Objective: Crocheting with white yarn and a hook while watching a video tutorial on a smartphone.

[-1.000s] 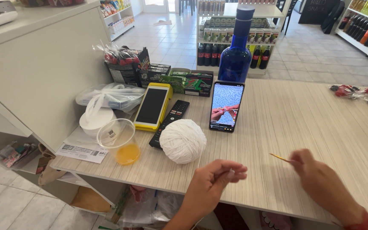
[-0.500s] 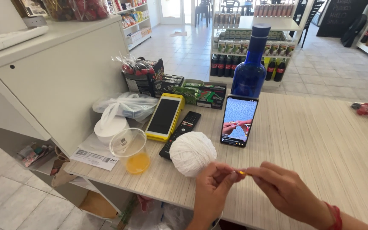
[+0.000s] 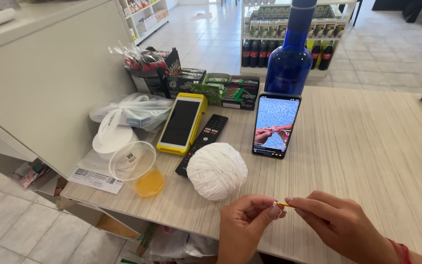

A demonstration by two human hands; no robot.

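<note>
My left hand (image 3: 247, 224) pinches a thin white yarn end at its fingertips, low in the head view. My right hand (image 3: 340, 226) holds a slim yellow crochet hook (image 3: 285, 205), whose tip meets the yarn between the two hands. Just above my left hand a white yarn ball (image 3: 217, 170) rests on the wooden counter (image 3: 367, 146). A phone (image 3: 276, 125) leans against a blue bottle (image 3: 289, 54) and plays a video of hands working yarn.
A yellow card terminal (image 3: 182, 123) and black remote (image 3: 202, 144) lie left of the phone. A clear cup with orange liquid (image 3: 137, 168), a white paper roll (image 3: 109, 138), plastic bags (image 3: 133, 110) and snack boxes (image 3: 221, 90) crowd the left. A white cabinet wall (image 3: 40, 88) stands further left.
My hands were apart a second ago, the right one out to the side with the hook. They have come together at the counter's front edge, hook tip to yarn. The view has moved closer.
</note>
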